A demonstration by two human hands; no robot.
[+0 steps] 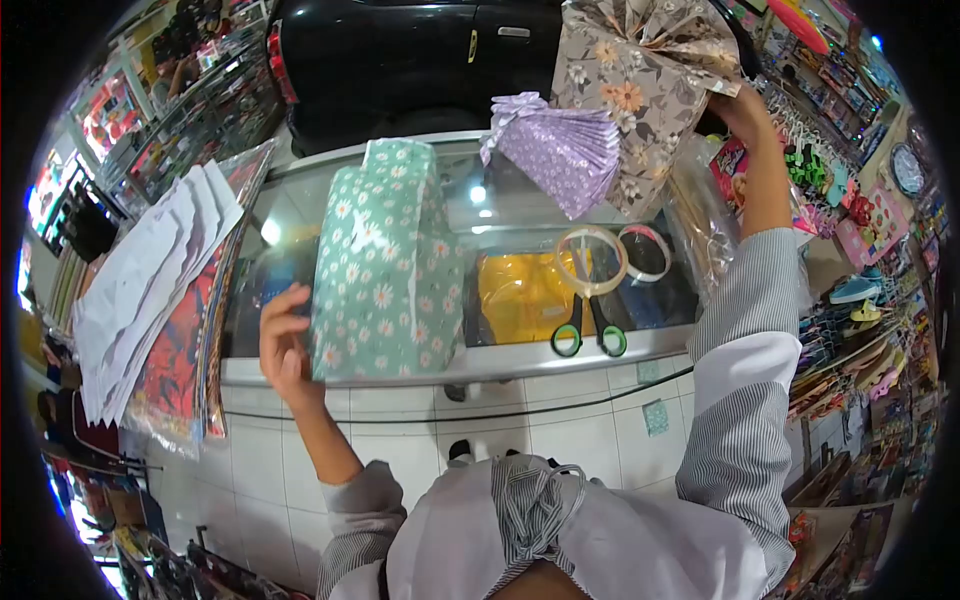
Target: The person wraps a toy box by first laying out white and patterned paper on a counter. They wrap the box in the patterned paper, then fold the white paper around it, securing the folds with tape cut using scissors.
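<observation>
In the head view, a gift (382, 290) wrapped in green daisy-print paper lies on the glass counter. Just off its left side is my left hand (287, 345), raised with fingers loosely curled and apart, holding nothing. My right hand (745, 115) reaches to the far right and grips the edge of a brown floral paper-wrapped gift (628, 95) with a pleated fan top; some fingers are hidden behind it. A smaller lilac floral wrapped gift (560, 150) with a pleated fan leans against it. Green-handled scissors (588, 325) and two tape rolls, one wide roll (590, 262) and one smaller roll (645, 253), lie nearer me.
The glass counter (470, 365) holds a yellow item inside. White paper sheets (160, 280) rest over plastic-covered wrapping sheets (185, 350) at left. Clear plastic bags (705, 225) lie at right. A black car (420, 70) stands beyond; hanging goods (830, 170) crowd the right.
</observation>
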